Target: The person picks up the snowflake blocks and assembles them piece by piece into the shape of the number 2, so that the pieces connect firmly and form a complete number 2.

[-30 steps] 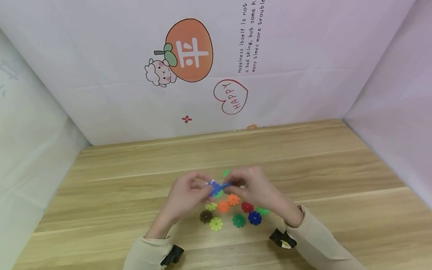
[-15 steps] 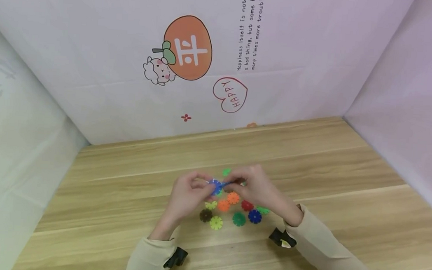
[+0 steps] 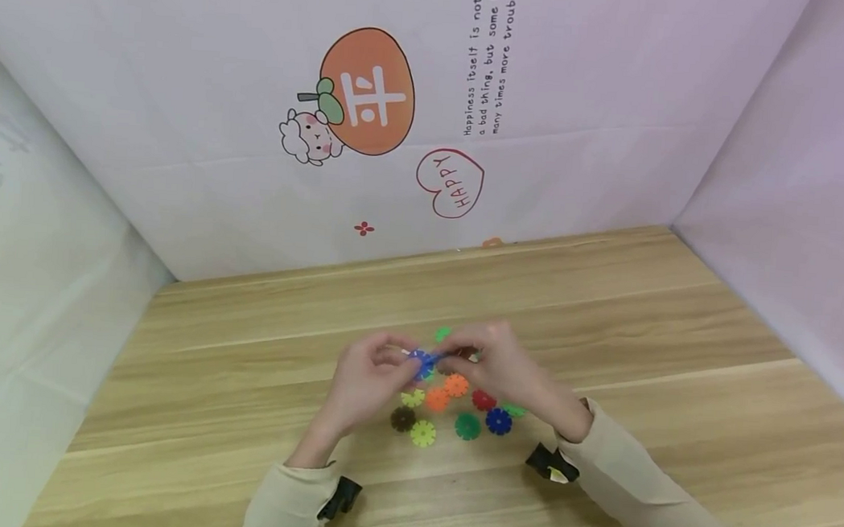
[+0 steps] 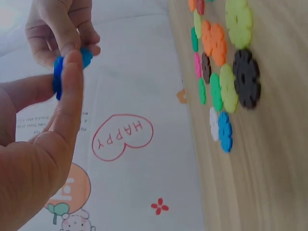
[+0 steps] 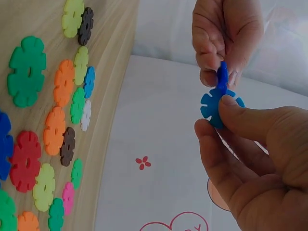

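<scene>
In the head view both hands meet over the middle of the table. My left hand (image 3: 367, 385) pinches a dark blue notched snowflake disc (image 5: 222, 74) between thumb and fingers. A lighter blue snowflake disc (image 5: 210, 106) is pinched by my right hand (image 3: 498, 369), thumb on its face. The two discs touch at their edges, set crosswise to each other, and the right wrist view shows the dark one edge-on above the light one. Whether their notches interlock, I cannot tell. Both are held up off the table.
Several loose snowflake discs lie under the hands on the wooden table (image 3: 243, 341), among them a green disc (image 3: 467, 426), a red disc (image 3: 484, 399), a brown disc (image 3: 403, 419) and a yellow disc (image 3: 423, 434). A printed white cloth wall (image 3: 220, 122) stands behind.
Both hands stay nearly in place, still holding the two blue discs together. The head view has shifted very slightly.
</scene>
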Available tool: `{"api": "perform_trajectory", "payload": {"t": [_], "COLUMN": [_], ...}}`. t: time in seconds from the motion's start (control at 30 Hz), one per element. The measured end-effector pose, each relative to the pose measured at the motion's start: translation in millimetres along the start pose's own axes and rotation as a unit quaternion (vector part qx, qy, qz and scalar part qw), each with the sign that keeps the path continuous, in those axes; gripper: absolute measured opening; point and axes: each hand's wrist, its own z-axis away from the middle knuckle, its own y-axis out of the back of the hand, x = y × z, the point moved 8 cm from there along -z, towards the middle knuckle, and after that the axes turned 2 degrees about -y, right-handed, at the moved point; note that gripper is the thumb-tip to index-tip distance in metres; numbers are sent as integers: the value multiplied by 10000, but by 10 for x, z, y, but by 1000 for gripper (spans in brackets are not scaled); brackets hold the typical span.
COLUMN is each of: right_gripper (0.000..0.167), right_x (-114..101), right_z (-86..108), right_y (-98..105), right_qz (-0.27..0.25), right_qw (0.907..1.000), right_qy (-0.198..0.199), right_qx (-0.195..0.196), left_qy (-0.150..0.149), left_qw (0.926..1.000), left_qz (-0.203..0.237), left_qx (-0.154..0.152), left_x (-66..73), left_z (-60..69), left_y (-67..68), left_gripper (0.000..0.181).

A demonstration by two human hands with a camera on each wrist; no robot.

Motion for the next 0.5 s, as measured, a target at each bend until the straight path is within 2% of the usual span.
{"api": "perform_trajectory", "payload": {"t": [0.17,0.3,0.5], "right_gripper": [14,13,14], "right_x": [33,10,-18], "right_z": [11,17,20], "right_y": [2,-5,-15], "right_qz": [34,80,-12], "right_qw": [9998,9997,9998], "right_qy": [-150,-57,117], "right_qx": [-151,-215,-186], "left_qy": [-659,-1016,-1587], "left_qw": [9949,9894,9755], "left_qz": [-686,-764,-1362], "left_qx": [-323,-706,-685], "left_x": [79,118,190], "left_z": [-4,8,32], "left_y": [-30,-127,-181], "left_gripper": [30,34,30]}}
